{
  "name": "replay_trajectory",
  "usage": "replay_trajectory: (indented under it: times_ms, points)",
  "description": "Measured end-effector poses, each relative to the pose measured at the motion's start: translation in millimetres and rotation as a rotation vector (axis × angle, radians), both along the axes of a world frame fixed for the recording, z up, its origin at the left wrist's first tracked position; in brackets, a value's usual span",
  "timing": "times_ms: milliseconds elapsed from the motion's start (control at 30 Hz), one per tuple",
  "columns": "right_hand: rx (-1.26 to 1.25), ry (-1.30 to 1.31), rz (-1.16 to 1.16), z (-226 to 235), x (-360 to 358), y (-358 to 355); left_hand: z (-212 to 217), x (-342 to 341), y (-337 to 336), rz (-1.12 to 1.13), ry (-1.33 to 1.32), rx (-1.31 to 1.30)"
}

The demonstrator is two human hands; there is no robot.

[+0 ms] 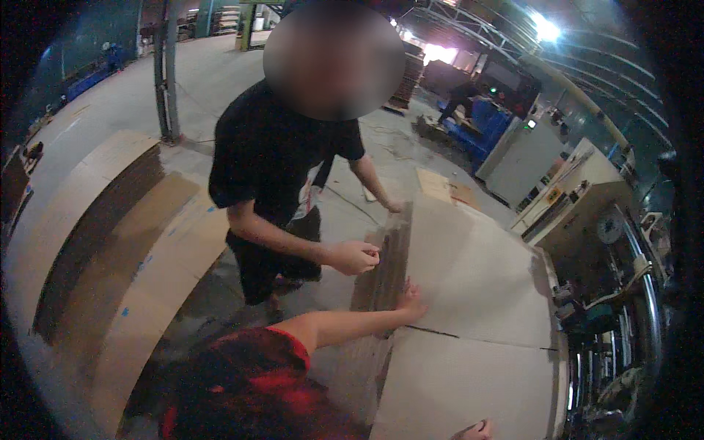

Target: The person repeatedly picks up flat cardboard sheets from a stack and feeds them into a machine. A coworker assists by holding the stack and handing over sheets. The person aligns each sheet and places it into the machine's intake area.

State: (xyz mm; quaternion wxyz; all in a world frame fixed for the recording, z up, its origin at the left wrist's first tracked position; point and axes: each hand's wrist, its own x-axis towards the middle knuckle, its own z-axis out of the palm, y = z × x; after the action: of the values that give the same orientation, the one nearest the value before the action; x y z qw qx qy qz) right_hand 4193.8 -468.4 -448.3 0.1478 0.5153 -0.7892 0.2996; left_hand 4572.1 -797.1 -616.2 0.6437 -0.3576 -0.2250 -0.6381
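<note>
Factory hall, concrete floor [220, 73], dim, bright lamps far right. Long curved stacks of flat cardboard [110, 242] fill the left side, layered edges showing brown and tan.

Centre right: a tall stack of large cardboard sheets [477, 279], top sheet pale, a dark seam running across it nearer the wearer. The stack's left edge shows many layered sheet ends. Grey and blue machinery [609, 293] stands just beside the stack on the right, with pipes and a round gauge.

A co-worker in a black shirt [271, 154] stands on the far left side of the stack, both hands at its edge; one fist [356, 257] closed at the layered edge, the other hand further back on the top sheet.

Wearer's left hand [412, 299] reaches out on a bare forearm from a red sleeve, fingers spread flat on the top sheet at the stack's left edge, pressing, gripping nothing. Wearer's right hand [473, 430] barely shows at the bottom rim, resting by the near sheet; grip cannot be told.
</note>
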Motion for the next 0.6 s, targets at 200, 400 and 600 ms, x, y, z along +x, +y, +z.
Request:
replay_trajectory:
  times_ms: [200,400,600]
  points:
    - [0.112,-0.041,-0.083,-4,0,-2,-24,16,30,0.786,-1.381,1.007]
    - [0.142,-0.255,-0.032,10,23,22,122,51,86,0.752,-1.601,1.224]
    - [0.501,-0.378,-0.384,39,73,145,208,78,119,0.27,-0.895,1.353]
